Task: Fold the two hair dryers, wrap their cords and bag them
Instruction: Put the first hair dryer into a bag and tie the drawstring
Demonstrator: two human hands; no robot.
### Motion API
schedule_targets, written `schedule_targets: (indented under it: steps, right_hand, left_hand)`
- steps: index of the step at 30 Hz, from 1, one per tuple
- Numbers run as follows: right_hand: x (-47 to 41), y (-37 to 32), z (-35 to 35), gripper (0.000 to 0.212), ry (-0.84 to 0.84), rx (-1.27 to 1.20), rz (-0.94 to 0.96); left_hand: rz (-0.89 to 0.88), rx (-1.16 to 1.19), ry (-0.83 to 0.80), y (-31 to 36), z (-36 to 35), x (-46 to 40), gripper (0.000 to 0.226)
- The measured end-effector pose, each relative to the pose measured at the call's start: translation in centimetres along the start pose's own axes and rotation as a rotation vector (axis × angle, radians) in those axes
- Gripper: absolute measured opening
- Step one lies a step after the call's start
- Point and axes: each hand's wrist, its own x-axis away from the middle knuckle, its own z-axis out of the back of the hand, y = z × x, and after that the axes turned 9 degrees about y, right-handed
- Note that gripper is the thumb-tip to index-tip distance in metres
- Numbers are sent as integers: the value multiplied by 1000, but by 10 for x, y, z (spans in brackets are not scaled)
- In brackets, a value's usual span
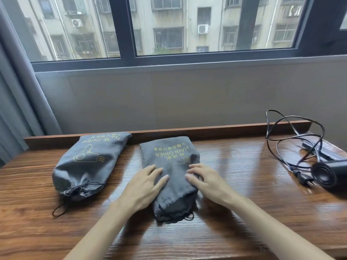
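Bags are half done. The left drawstring bag [86, 164] looks full and is tied shut. The middle drawstring bag [170, 175] lies in the middle of the wooden surface [244, 184], mouth loose. The left hand [144, 186] and right hand [208, 181] rest flat and spread on it, holding nothing. One black hair dryer [330, 173] waits far right, its cord [293, 137] a loose tangle.

Full bag [86, 164] left, middle bag [169, 177] beside, dryer [330, 173] far right on table [244, 194]
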Motion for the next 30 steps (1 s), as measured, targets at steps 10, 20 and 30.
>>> schedule_targets:
  steps: [10, 20, 30]
  right_hand:
    - [-5, -13, -19, 53, -123, 10, 90]
    - [-7, -38, -35, 56, -229, 139, 138]
    - [-9, -40, -37, 57, -163, -35, 111]
  left_hand:
    - [48, -219, -193, -47, 9, 3, 57]
    - [104, -237, -167, -65, 19, 3, 47]
    - [136, -295, -76, -54, 20, 2, 50]
